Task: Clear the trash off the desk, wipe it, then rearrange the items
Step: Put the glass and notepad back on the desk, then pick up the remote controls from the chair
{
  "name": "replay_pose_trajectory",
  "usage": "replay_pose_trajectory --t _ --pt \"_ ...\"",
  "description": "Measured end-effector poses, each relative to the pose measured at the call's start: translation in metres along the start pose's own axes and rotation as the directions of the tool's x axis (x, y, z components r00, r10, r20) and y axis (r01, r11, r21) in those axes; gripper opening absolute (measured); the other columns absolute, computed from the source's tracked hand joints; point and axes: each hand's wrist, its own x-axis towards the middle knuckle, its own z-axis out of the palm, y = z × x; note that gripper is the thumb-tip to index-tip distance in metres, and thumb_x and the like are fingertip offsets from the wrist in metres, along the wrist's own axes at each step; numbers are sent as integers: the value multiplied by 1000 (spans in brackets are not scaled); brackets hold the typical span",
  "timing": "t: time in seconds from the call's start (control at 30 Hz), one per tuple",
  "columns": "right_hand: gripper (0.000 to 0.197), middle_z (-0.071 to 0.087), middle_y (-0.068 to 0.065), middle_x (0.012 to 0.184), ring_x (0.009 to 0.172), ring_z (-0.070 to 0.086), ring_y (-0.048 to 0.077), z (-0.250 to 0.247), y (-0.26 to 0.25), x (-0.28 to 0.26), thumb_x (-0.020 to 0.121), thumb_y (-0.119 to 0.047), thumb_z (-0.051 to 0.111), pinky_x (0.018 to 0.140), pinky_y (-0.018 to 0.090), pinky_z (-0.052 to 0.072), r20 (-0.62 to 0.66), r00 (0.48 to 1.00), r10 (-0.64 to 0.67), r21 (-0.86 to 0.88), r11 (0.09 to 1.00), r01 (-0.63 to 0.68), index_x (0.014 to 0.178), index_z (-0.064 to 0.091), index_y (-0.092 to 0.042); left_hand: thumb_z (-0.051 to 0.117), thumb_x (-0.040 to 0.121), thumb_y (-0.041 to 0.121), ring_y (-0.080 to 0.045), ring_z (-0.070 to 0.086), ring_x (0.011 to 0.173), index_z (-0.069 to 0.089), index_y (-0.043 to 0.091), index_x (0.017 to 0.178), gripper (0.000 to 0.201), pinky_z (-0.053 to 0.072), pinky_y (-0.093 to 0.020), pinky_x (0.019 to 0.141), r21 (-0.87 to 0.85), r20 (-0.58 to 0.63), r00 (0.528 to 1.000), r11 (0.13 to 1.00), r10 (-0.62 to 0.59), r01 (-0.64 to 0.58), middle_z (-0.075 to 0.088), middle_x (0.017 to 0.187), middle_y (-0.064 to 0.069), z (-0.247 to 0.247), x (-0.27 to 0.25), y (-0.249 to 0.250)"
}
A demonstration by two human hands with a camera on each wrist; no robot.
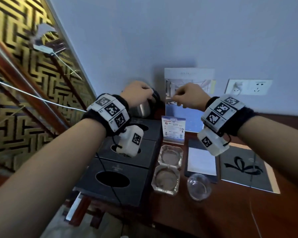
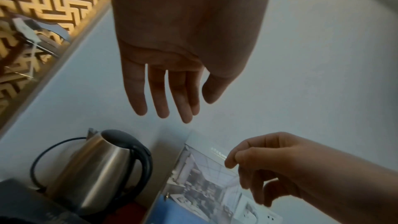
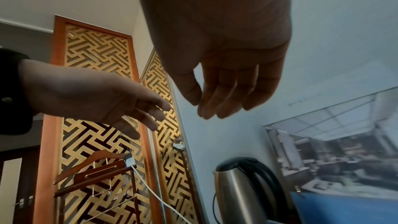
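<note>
A steel kettle (image 1: 143, 109) (image 2: 94, 171) (image 3: 239, 190) with a black handle stands at the back left of the wooden desk (image 1: 213, 212). Beside it a picture brochure (image 1: 189, 74) (image 2: 204, 185) (image 3: 344, 151) leans upright on the wall. My left hand (image 1: 139, 93) (image 2: 163, 91) (image 3: 96, 101) hovers just above the kettle, fingers straight, holding nothing. My right hand (image 1: 187, 97) (image 2: 269, 164) (image 3: 219, 94) hangs in front of the brochure with fingers loosely curled and empty.
Black tissue boxes (image 1: 113, 177) line the desk's left side. Two glass ashtrays (image 1: 166, 177), a card stand (image 1: 173, 127), a notepad (image 1: 201, 161), a drinking glass (image 1: 199, 186) and a dark folder with a bow (image 1: 243, 167) fill the middle and right. Wall sockets (image 1: 248, 86) sit behind; a lattice screen (image 1: 24, 83) stands left.
</note>
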Motion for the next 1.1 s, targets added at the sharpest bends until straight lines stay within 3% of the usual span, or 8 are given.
replay_pose_trajectory --t 0.13,0.33,0.47,0.57,0.67,0.77,0.97,1.1 --pt "16 63 3 63 44 53 2 37 -42 10 85 -12 56 62 25 51 8 1000 20 61 998 -21 78 70 -9 51 91 15 -18 53 80 67 9 91 17 38 -24 57 -69 -9 999 996 -51 51 65 92 -9 -36 -6 -41" --pt "20 66 13 71 45 50 4 101 -102 25 83 -11 55 71 32 52 49 999 4 44 999 -6 79 71 1 50 93 15 -18 53 78 63 12 87 15 40 -24 56 -125 31 989 981 -144 146 64 87 -4 -79 -27 -119" --pt "21 69 10 82 70 59 16 145 -141 30 86 -13 55 78 32 54 131 991 -28 69 997 19 87 73 -2 50 93 16 -15 55 70 64 12 89 15 42 -20 50 -152 15 976 964 -218 218 65 79 1 -103 -43 -174" --pt "20 68 10 89 76 60 20 180 -166 31 88 -16 56 79 33 55 198 979 -43 61 998 31 93 72 -6 50 93 13 -13 55 65 63 13 86 15 42 -20 51 -191 -13 962 945 -273 266 63 76 3 -116 -58 -210" --pt "20 67 9 81 71 59 20 212 -190 31 86 -14 55 78 34 55 247 967 -63 70 996 47 89 73 -5 47 95 14 -12 54 64 61 12 94 14 40 -15 46 -231 -26 939 916 -343 328 63 80 2 -125 -75 -244" --pt "21 67 7 73 65 60 19 244 -212 29 84 -13 53 76 34 56 306 949 -70 76 996 49 83 72 -5 46 97 15 -13 54 65 62 10 97 17 43 -23 56 -318 -31 901 859 -433 402 63 85 -1 -132 -92 -276" --pt "22 70 6 86 83 64 20 310 -242 25 87 -18 54 72 28 53 393 918 -63 68 997 39 85 74 -8 44 99 21 -11 55 68 62 14 96 19 45 -25 63 -461 -10 822 732 -569 501 62 83 4 -139 -125 -334" --pt "22 72 11 87 85 67 23 353 -254 23 87 -18 55 81 37 56 447 894 -34 93 996 -8 90 73 -5 44 98 20 -10 55 68 62 15 94 19 43 -25 64 -474 -40 784 703 -619 531 62 82 4 -135 -141 -370"
